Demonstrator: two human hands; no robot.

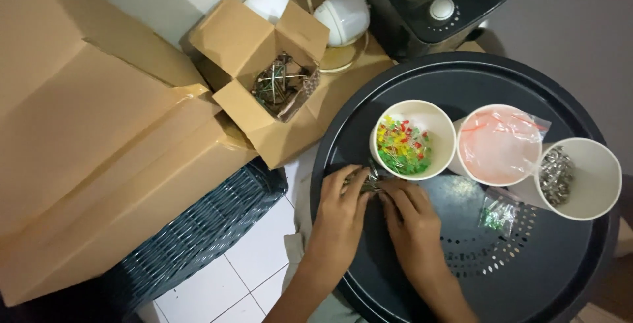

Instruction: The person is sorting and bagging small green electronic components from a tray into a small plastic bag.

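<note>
My left hand and my right hand meet over a small cluster of thin wire-legged parts on the round black tray. Fingertips of both hands pinch at this cluster, just below a white cup filled with red, yellow and green diodes. To its right stands a second white cup holding a pinkish plastic bag. A third white cup holds small silvery metal parts.
A small clear bag of green parts lies on the tray. An open cardboard box of wired components sits left of the tray, beside large cardboard sheets, a dark woven basket, white bulbs and a black appliance.
</note>
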